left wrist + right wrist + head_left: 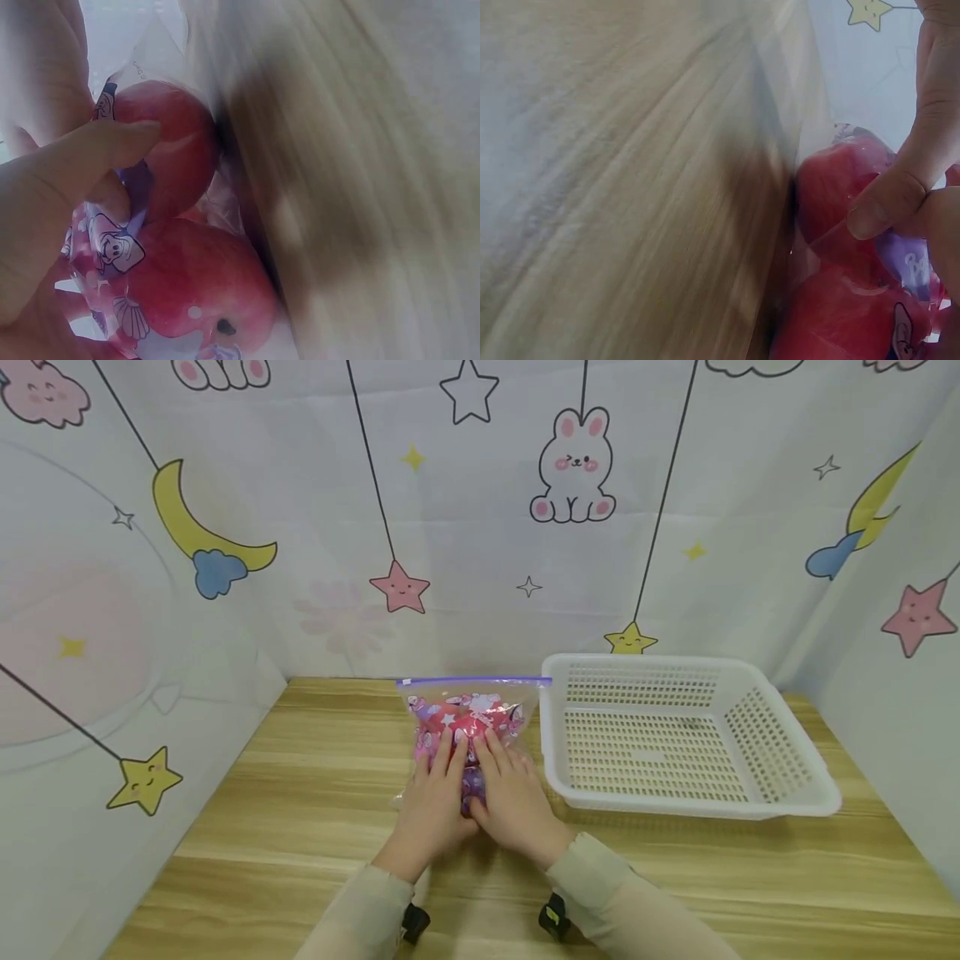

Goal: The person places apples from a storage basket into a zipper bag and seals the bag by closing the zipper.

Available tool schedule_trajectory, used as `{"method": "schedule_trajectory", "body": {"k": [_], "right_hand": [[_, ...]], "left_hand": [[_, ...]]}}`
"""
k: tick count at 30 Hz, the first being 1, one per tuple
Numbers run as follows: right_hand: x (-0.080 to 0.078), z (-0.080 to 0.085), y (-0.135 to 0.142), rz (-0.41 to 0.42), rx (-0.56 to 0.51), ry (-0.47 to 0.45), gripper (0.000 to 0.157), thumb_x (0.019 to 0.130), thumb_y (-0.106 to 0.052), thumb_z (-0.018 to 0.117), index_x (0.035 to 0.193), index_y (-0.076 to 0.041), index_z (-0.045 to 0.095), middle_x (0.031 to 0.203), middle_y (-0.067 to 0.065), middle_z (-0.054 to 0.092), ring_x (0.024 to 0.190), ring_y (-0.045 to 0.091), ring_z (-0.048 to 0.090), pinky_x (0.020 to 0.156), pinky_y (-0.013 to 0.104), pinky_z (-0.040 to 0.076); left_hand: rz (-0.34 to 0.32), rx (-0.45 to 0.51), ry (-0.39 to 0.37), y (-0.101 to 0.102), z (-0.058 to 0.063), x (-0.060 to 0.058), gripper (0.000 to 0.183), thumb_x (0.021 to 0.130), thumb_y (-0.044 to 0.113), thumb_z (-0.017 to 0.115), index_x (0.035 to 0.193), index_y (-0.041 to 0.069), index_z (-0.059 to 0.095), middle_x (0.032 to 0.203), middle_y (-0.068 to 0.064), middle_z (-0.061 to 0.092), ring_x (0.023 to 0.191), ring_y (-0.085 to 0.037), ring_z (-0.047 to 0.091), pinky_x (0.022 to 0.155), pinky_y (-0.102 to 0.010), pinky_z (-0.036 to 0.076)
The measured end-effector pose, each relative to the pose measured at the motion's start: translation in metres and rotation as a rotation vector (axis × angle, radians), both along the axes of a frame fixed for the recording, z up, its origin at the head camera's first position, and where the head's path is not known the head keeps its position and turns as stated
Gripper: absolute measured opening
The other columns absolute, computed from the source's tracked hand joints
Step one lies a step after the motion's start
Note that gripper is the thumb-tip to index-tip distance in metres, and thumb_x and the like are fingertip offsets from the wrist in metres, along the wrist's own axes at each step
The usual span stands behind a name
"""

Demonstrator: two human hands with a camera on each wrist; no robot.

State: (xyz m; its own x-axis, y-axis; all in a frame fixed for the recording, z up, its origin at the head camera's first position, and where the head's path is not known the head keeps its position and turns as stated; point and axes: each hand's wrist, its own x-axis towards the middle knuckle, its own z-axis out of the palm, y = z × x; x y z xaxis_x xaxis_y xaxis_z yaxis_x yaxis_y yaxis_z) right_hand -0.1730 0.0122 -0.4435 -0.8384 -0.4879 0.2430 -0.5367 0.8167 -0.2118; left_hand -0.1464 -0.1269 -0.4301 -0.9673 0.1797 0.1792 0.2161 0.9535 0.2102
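A clear zip bag [517, 710] with a purple seal strip and pink cartoon print lies on the wooden table. Red apples [206, 281] show through its plastic in both wrist views, one with a dark hollow at its end. My left hand [431, 806] rests on the bag from the left, fingers spread and pointing toward the seal. Beside it, my right hand [517, 802] presses on the bag from the right, fingers extended. The two thumbs come close together at the near side of the bag. In the right wrist view, the right thumb [889, 202] lies against an apple [836, 195] through the plastic.
A white perforated plastic basket [555, 777] stands on the table [300, 827] just right of the bag. A white curtain [480, 527] printed with stars, moons and a rabbit hangs behind and along both sides. Black wrist straps [555, 917] show below the sleeves.
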Motion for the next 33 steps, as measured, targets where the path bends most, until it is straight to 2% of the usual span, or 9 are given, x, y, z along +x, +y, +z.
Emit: {"method": "schedule_trajectory", "body": {"k": [6,12,17,21,27,33], "right_hand": [[-0.005,0.002,-0.005,-0.027,0.032,-0.107,0.083,0.09,-0.045,0.056,0.152,-0.008,0.017,0.158,0.013,0.013,0.141,0.038,0.025,0.113,0.056,0.024],[-0.012,0.0,-0.008,-0.066,0.043,-0.155,0.084,0.088,-0.05,0.056,0.151,-0.009,0.019,0.159,0.012,0.013,0.142,0.039,0.022,0.114,0.057,0.021],[-0.016,-0.001,-0.007,-0.081,-0.007,-0.17,0.086,0.087,-0.053,0.056,0.151,-0.011,0.02,0.159,0.012,0.012,0.143,0.04,0.018,0.114,0.059,0.02],[-0.017,-0.006,-0.001,-0.059,-0.05,-0.129,0.087,0.086,-0.056,0.058,0.151,-0.009,0.023,0.158,0.014,0.015,0.143,0.041,0.019,0.115,0.057,0.019],[-0.015,-0.012,0.013,0.004,-0.106,-0.124,0.088,0.086,-0.047,0.064,0.151,-0.008,0.02,0.157,0.019,0.017,0.142,0.043,0.018,0.116,0.055,0.019],[-0.01,-0.016,0.023,0.024,-0.153,-0.163,0.091,0.082,-0.033,0.073,0.152,-0.012,0.018,0.155,0.021,0.019,0.141,0.044,0.02,0.114,0.052,0.027]], "left_hand": [[0.023,0.025,-0.062,0.0,0.0,-0.009,0.109,0.065,0.039,0.084,0.15,0.007,0.024,0.157,-0.019,0.014,0.133,-0.055,0.028,0.105,-0.064,0.032],[0.035,0.035,-0.112,0.0,-0.003,-0.018,0.117,0.058,0.041,0.087,0.151,0.009,0.023,0.158,-0.019,0.01,0.134,-0.056,0.023,0.107,-0.065,0.028],[0.045,0.055,-0.108,-0.003,-0.009,-0.025,0.115,0.058,0.039,0.088,0.151,0.012,0.025,0.158,-0.019,0.01,0.136,-0.053,0.022,0.109,-0.064,0.025],[0.022,0.089,-0.072,-0.009,-0.013,-0.023,0.11,0.062,0.032,0.089,0.15,0.011,0.027,0.156,-0.021,0.013,0.137,-0.051,0.021,0.111,-0.06,0.025],[0.009,0.134,-0.01,-0.023,-0.019,-0.018,0.101,0.066,0.018,0.087,0.149,0.011,0.03,0.152,-0.023,0.023,0.138,-0.043,0.026,0.109,-0.054,0.033],[0.03,0.136,-0.06,-0.029,-0.017,-0.017,0.097,0.069,0.016,0.085,0.149,0.014,0.03,0.148,-0.018,0.032,0.138,-0.037,0.031,0.111,-0.051,0.032]]}}
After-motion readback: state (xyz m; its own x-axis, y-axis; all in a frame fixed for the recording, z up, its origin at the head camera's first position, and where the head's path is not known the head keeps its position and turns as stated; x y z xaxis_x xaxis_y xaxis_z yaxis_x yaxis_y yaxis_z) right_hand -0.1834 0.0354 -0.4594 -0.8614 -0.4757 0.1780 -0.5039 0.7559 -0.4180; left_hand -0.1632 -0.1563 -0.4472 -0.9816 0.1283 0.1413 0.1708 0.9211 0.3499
